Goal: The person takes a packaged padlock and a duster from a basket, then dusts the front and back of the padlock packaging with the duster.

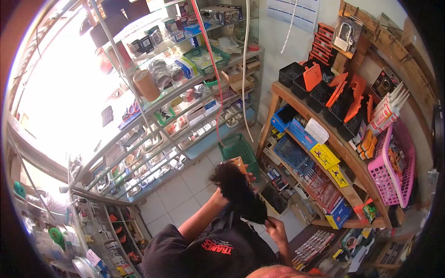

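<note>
A black fluffy duster [241,197] lies across the front of my body, reaching from one hand to the other. My right hand [276,230] is closed around its lower end, where the handle is hidden by the fingers. My left hand [221,198] is partly covered by the black fibres, and some of its fingertips show on the far side. Those fingers hold a small orange box-like object [239,164], which sticks out above the duster. A green plastic basket [241,147] stands on the floor just beyond my left hand.
Glass shelves [185,83] packed with small goods stand ahead and left. On the right, a wooden shelf [320,104] carries black bins with orange lids [313,76] and a pink basket [394,167]. A red hose [211,55] hangs down. Tiled floor [178,194] lies between.
</note>
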The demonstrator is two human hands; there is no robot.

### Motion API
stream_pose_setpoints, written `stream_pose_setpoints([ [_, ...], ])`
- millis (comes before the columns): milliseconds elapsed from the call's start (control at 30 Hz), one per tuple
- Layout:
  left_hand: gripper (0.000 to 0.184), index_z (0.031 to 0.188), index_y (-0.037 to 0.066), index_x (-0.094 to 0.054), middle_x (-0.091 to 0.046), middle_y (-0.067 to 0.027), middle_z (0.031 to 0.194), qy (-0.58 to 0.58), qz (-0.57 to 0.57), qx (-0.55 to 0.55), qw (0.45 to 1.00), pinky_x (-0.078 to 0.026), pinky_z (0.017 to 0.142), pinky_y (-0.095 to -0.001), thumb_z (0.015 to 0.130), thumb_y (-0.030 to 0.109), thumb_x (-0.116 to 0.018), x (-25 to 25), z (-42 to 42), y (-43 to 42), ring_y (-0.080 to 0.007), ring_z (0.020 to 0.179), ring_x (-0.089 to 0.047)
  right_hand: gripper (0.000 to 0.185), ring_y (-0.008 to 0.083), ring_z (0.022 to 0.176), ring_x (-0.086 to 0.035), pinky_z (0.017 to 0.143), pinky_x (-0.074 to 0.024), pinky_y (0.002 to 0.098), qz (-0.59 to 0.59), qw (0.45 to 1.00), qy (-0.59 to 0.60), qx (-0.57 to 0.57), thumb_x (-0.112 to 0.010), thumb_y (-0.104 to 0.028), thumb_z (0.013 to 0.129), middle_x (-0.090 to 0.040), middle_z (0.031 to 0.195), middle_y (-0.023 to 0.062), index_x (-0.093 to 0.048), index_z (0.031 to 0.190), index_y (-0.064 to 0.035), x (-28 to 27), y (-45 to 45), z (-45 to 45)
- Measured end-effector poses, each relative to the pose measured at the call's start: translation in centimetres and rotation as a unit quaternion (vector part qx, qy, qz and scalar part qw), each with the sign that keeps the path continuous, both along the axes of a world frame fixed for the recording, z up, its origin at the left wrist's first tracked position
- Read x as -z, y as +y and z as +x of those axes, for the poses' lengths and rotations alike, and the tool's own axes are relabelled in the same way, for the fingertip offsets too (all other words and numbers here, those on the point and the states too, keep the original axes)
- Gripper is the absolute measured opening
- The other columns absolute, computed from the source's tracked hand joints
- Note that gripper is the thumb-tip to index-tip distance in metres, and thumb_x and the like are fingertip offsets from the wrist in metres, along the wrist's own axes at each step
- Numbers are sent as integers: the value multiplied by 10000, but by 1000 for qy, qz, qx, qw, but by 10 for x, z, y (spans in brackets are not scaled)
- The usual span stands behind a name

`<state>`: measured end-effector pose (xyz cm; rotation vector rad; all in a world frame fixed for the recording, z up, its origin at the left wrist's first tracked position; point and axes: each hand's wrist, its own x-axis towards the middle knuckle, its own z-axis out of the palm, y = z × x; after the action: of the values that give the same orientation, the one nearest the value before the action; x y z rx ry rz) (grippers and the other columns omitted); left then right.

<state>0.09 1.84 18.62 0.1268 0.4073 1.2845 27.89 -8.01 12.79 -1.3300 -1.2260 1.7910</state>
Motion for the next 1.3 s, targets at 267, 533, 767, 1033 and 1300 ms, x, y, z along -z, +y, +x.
stream_pose_setpoints([
  [267, 707, 1428, 101, -444, -610, -157, 1237, 11, 49, 38, 998, -446, 1032, -525, 985, 625, -273, 5, 0, 2, -300, 1188, -578, 226, 40, 546, -387, 487, -320, 239, 95, 995, -16, 4, -573, -54, 954, -484, 660, -42, -675, 1143, 17, -2, 5, 8],
  [533, 846, 1441, 57, -413, -559, -176, 1330, -126, 120, 43, 984, -425, 1047, -558, 934, 724, -291, -21, 25, 33, -371, 1204, -557, 181, 91, 594, -451, 543, -374, 295, 116, 992, -46, 36, -576, -108, 960, -510, 655, 15, -663, 996, 47, -37, 2, 20],
  [767, 864, 1431, 76, -443, -585, -147, 1297, -4, 36, 42, 998, -479, 995, -472, 912, 752, -297, -39, 59, 69, -316, 1103, -612, 198, 70, 565, -421, 502, -329, 274, 55, 989, -3, 139, -560, -120, 973, -506, 646, -6, -682, 1000, 34, -51, -14, 26],
  [1033, 875, 1441, 53, -421, -526, -213, 1350, -29, 211, 131, 968, -426, 1058, -495, 918, 741, -280, -21, 67, 112, -373, 1210, -537, 159, 36, 547, -403, 480, -295, 224, 164, 971, -21, 173, -592, -42, 933, -488, 654, -45, -689, 1035, 31, -57, -7, 24],
  [1300, 841, 1461, 43, -376, -518, -213, 1373, 0, 237, 112, 965, -415, 1053, -546, 946, 698, -266, -77, 64, 101, -393, 1247, -514, 156, 36, 575, -429, 504, -322, 218, 194, 970, -39, 141, -593, -48, 948, -494, 668, -42, -680, 1042, 41, -73, 2, 20],
])
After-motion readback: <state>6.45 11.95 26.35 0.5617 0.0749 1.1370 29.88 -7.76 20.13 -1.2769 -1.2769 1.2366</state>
